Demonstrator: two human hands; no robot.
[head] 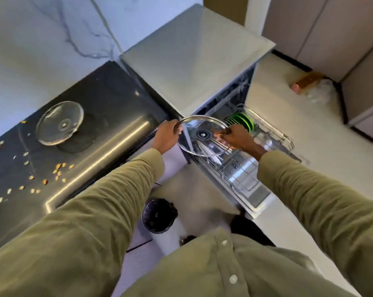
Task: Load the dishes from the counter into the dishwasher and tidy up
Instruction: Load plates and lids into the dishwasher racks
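Loading step: left hand [167, 133] and right hand [238, 138] each pinch the rim of a glass lid [203, 136], held above the dishwasher rack [273, 133]. Next likely: tilt it upright beside the green plates [244, 123].

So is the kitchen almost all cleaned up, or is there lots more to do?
About halfway. Green plates already stand in the pulled-out dishwasher rack. Right now the left hand and right hand hold a glass lid over that rack. Left to do: a second glass lid sits on the dark counter, and crumbs are scattered there.
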